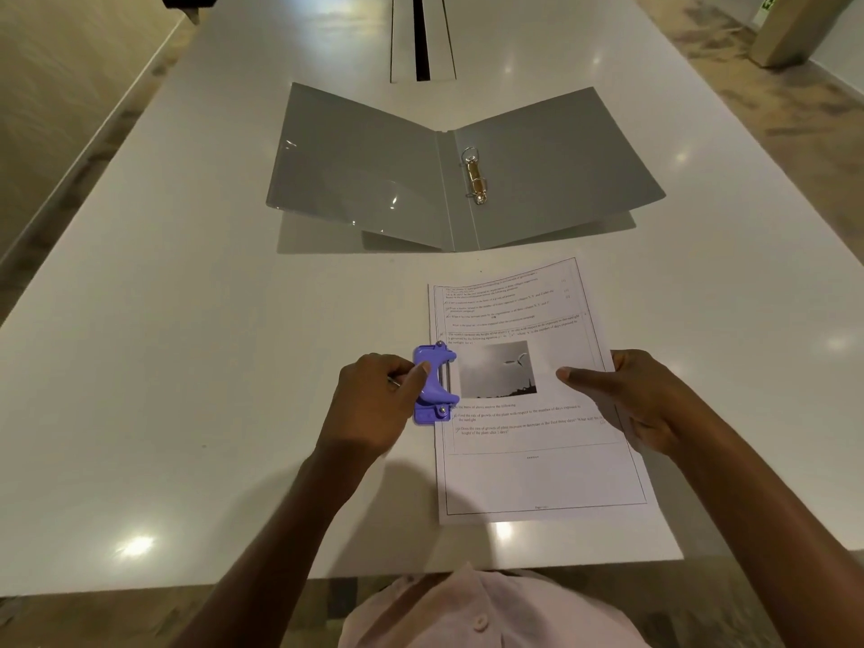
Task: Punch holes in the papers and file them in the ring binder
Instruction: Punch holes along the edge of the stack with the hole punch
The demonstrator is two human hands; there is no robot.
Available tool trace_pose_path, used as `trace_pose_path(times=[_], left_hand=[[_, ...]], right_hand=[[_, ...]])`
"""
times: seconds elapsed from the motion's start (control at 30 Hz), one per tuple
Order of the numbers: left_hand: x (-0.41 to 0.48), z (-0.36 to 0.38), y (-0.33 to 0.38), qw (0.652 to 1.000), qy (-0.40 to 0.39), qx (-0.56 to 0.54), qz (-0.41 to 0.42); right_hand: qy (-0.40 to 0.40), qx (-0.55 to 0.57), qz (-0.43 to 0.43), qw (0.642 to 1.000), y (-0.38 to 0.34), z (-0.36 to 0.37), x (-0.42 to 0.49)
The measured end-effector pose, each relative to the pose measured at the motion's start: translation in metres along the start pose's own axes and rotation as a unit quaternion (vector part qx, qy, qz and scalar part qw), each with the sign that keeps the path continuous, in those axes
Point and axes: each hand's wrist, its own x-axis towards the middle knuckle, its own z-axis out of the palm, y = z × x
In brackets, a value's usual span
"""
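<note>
A printed sheet of paper (pixel 523 470) lies on the white table (pixel 187 320) in front of me. A purple hole punch (pixel 437 381) sits over the paper's left edge. My left hand (pixel 374 404) grips the punch from its left side, thumb on top. My right hand (pixel 640 404) holds the paper's right edge, thumb lying flat on the sheet and fingers curled under it. Beyond the paper an open grey ring binder (pixel 364 170) lies flat, with its metal rings (pixel 474 176) just right of the spine.
A cable slot (pixel 422 37) runs down the middle of the table at the far end. The table's near edge is just below the paper, and its left edge slants away. A wooden post (pixel 795 30) stands on the floor at the far right.
</note>
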Motion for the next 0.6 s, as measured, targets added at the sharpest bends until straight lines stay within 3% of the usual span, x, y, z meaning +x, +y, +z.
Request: trace_pose_path(times=[0.6], left_hand=[[0.011,-0.011,0.005,0.997,-0.038,-0.059,-0.044]], right_hand=[[-0.021,0.018,-0.012,1.000,0.001,0.001,0.000]])
